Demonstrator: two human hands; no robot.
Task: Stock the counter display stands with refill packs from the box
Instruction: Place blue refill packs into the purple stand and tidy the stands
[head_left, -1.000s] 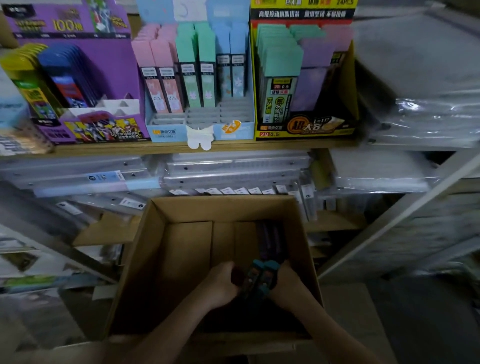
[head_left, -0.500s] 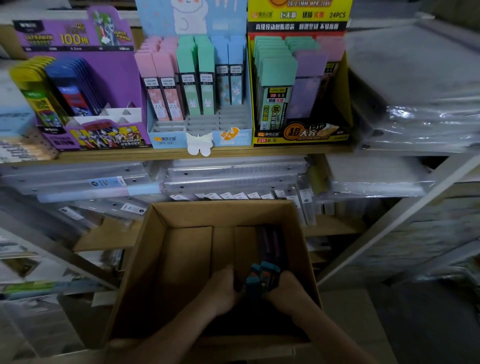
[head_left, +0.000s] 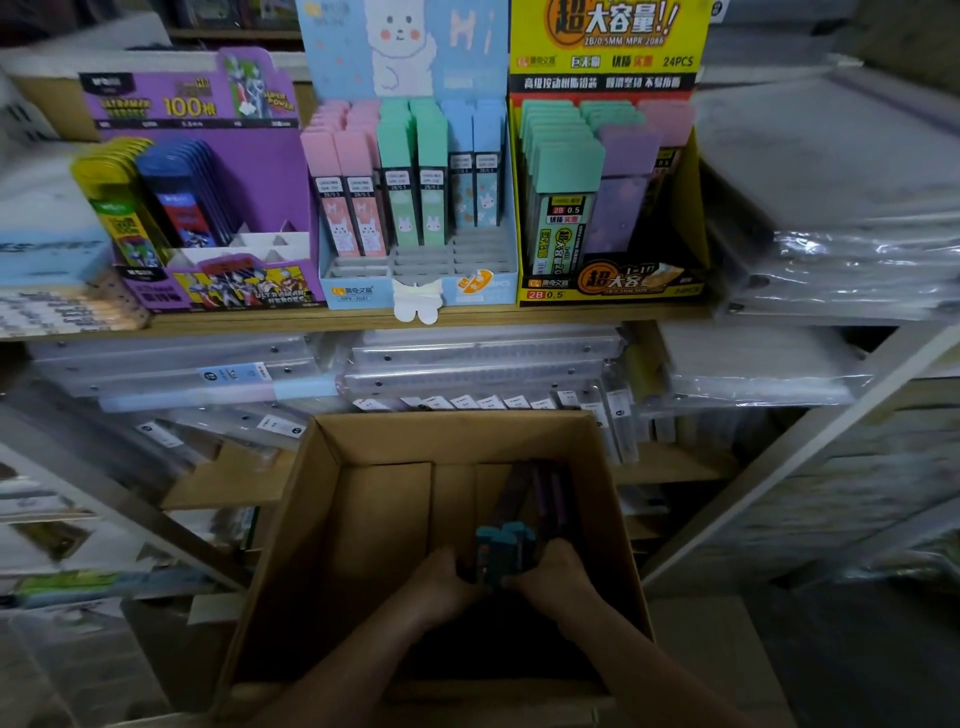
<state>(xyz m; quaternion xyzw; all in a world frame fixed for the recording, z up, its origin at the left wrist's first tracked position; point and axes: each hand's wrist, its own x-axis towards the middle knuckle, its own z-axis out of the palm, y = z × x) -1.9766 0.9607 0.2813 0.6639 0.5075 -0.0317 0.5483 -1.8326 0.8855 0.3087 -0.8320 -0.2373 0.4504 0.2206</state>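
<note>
Down in the box (head_left: 363, 519) at 6 o'clock: clamping a bundle of teal-capped refill packs (head_left: 501, 551) between left hand (head_left: 441, 582) at the bundle's 8 and right hand (head_left: 556, 577) at its 4, fingers of both curled in against the pack sides, tips hidden behind the packs. Reads as a two-sided squeeze to keep several slim packs square, so as to lift one block rather than a fan. Bundle on end, caps up, toward the near right of the box floor; purple packs (head_left: 545, 493) lying just past it toward 12. Looks like the pick step — not yet lifted clear of the box. Up on the shelf (head_left: 311, 318) at 12: blue display stand (head_left: 415, 291) with grey front slots (head_left: 441, 257) showing no packs; purple display stand (head_left: 249, 171) at 10 with open white dividers; yellow display stand (head_left: 696, 208) at 1, fuller. Can't tell the target for sure — teal cap over dark body resembles the yellow stand's stock. Next, probably: straight up past the box wall, pressure even on both sides, or risk dropping the middle packs.
</note>
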